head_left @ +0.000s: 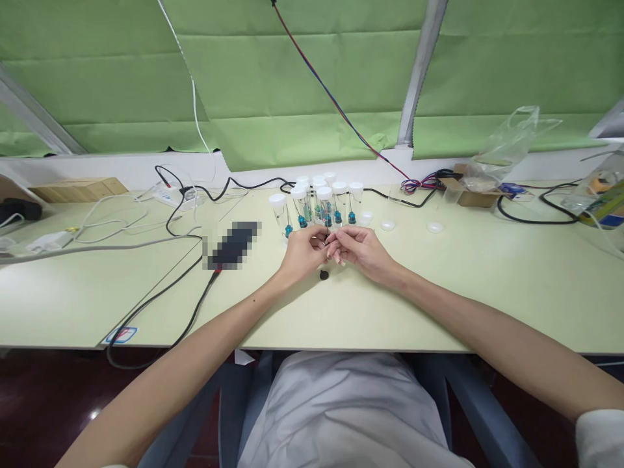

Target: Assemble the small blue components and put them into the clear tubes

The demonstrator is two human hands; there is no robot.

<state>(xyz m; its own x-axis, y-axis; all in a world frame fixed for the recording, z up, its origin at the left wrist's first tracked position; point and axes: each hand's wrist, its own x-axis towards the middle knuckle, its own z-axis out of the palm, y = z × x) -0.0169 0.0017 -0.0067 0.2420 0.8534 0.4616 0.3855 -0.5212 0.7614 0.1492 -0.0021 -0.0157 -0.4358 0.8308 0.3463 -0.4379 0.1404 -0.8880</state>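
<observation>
My left hand (305, 253) and my right hand (366, 250) meet over the table, fingertips pinched together around something small and dark that the fingers mostly hide. Just below them on the tabletop lies a small round black piece (324, 275). Right behind the hands stands a cluster of clear tubes with white caps (277, 214). Teal-blue pieces with thin stems (351, 218) show inside several of them. To the right of the cluster lie loose white caps (387, 225), one of them (435, 227) farther off.
A pixelated dark device (234, 246) lies left of my hands with a black cable (195, 312) attached. Farther left are a power strip (173, 195) and white cables. At the back right sit a cardboard box (475, 195) and a clear plastic bag (511, 146).
</observation>
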